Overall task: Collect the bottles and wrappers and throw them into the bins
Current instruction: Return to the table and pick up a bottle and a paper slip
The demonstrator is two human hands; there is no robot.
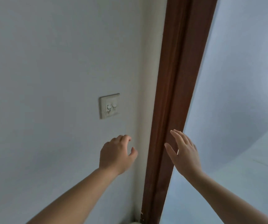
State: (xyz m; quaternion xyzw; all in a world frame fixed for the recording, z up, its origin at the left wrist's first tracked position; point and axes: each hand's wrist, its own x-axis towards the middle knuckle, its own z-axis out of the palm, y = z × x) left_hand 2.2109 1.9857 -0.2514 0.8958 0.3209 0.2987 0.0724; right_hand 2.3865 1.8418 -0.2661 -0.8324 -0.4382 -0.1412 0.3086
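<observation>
No bottle, wrapper or bin shows in the head view. My left hand [116, 153] is raised in front of a pale wall, fingers loosely curled with a gap to the thumb, holding nothing. My right hand [184, 152] is lifted beside a brown door frame [170, 94], its fingers stretched out and apart, empty. Both forearms reach up from the bottom of the view.
A white wall switch plate [109, 106] with two round buttons sits above my left hand. The brown door frame runs from the top to the bottom edge. To its right lies a pale bluish room [243, 110], blurred.
</observation>
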